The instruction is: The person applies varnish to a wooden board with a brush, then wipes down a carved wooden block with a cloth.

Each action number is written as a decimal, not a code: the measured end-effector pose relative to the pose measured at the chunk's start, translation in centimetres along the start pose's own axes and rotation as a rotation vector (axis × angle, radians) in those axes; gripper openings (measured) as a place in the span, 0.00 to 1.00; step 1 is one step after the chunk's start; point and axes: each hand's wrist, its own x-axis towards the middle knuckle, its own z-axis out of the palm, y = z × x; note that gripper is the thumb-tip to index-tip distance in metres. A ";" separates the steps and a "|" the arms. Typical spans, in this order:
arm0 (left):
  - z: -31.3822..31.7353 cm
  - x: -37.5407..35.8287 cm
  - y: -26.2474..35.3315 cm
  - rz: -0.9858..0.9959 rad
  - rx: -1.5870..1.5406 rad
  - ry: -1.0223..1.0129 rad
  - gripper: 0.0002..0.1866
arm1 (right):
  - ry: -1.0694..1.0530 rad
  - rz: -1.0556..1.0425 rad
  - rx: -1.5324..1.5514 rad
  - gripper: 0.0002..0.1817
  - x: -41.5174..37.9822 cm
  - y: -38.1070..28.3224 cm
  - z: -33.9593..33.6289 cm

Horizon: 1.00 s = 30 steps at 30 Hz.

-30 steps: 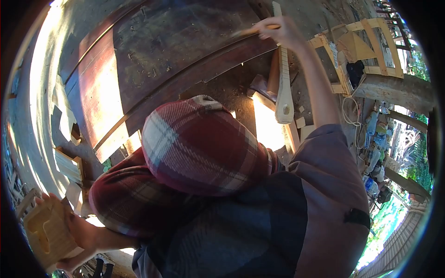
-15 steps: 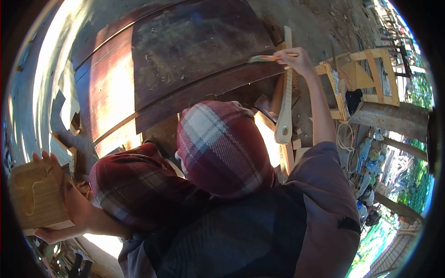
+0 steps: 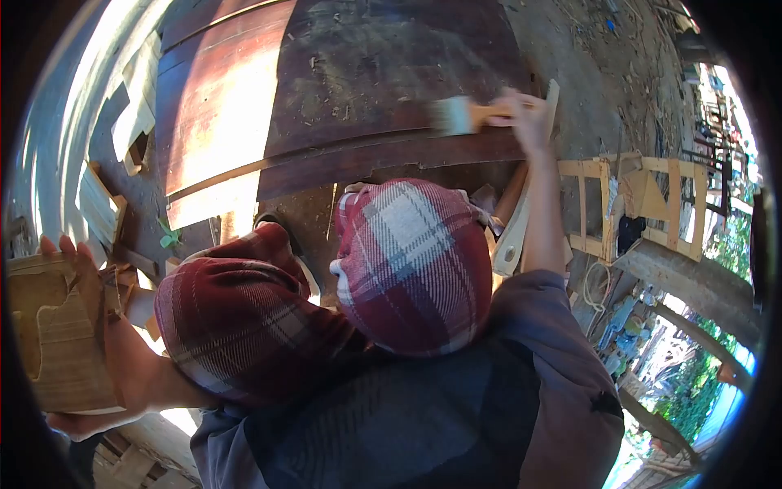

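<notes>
A flat brush with pale bristles (image 3: 456, 116) and an orange handle is gripped by my right hand (image 3: 521, 116), over the near part of a dark reddish-brown wooden panel (image 3: 366, 73). The brush is blurred, so whether its bristles touch the panel cannot be told. At the far left my left hand (image 3: 122, 350) holds a carved wooden block (image 3: 69, 350), its fingertips over the top edge and its thumb underneath. The block has a recessed shape cut in its face.
My knees in plaid cloth (image 3: 415, 261) are below the panel. A pale long wooden piece (image 3: 511, 244) lies beside my right forearm. Wooden frames (image 3: 676, 208) and a coiled cord (image 3: 596, 287) are at the right. Wood scraps (image 3: 102, 208) lie at the left.
The view has shifted, and the panel appears higher and further right. My right hand has turned the brush so that its broad face shows. My left hand still holds the block.
</notes>
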 end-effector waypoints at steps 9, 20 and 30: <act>-2.2 0.9 0.0 -0.038 -0.034 -0.050 0.47 | 0.191 -0.297 -0.488 0.19 0.1 -5.7 2.0; -4.8 0.7 1.0 -0.061 -0.069 -0.053 0.42 | 0.315 0.045 -0.647 0.19 5.9 -3.5 -7.8; -5.2 0.5 -0.3 -0.073 -0.113 -0.022 0.39 | 0.153 -0.052 -0.039 0.16 8.6 0.1 -5.0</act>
